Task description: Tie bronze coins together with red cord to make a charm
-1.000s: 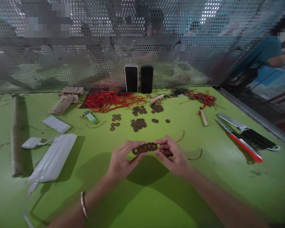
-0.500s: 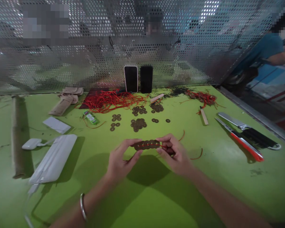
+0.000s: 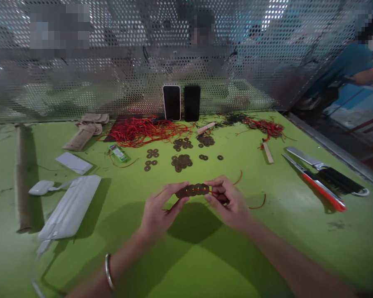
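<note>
Above the green table, my two hands hold a row of overlapping dark coins (image 3: 193,190) strung on red cord. Thumb and fingers of my left hand (image 3: 161,207) pinch the row's left end. At the other end my right hand (image 3: 228,203) grips the last coin and the cord, with its lower fingers curled in. A loose red cord end (image 3: 238,178) sticks out past the right hand. Just beyond the hands lie a pile of holed coins (image 3: 182,162), a second group (image 3: 182,144) and a heap (image 3: 207,141) behind. Smaller sets of coins (image 3: 152,153) sit to the left.
Two phones (image 3: 172,102) lean against the perforated metal screen (image 3: 127,74). Red cords (image 3: 146,131) lie in a tangle at the back. At right are a knife (image 3: 307,157) and a red-handled cutter (image 3: 321,190); at left, a white power bank (image 3: 71,207). A person (image 3: 345,66) is at far right.
My left fingers have shifted slightly right along the coin row, covering more of its left end. The right hand stays nearly still.
</note>
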`<action>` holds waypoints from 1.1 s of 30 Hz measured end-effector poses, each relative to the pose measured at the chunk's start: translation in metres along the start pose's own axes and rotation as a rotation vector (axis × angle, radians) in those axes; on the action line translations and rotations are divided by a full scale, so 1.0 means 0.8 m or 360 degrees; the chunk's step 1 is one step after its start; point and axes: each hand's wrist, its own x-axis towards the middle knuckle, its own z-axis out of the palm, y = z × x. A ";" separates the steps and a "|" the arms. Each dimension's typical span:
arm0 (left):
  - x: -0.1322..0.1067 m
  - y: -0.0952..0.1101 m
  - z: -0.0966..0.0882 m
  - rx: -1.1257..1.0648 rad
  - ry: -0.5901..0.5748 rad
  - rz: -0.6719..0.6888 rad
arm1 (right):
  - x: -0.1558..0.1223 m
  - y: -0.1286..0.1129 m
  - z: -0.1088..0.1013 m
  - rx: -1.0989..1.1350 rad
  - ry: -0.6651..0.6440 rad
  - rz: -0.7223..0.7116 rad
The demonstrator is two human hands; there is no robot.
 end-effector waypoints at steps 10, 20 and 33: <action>0.005 0.005 -0.006 0.0009 -0.0001 0.0021 | -0.002 0.001 -0.002 -0.0029 -0.0013 -0.0075; 0.011 0.005 -0.012 0.0059 0.0037 0.0002 | -0.001 0.001 -0.002 0.0018 0.0016 -0.0093; 0.006 -0.001 -0.007 -0.0031 -0.0082 0.0014 | -0.004 0.001 0.001 -0.0001 -0.0042 -0.0052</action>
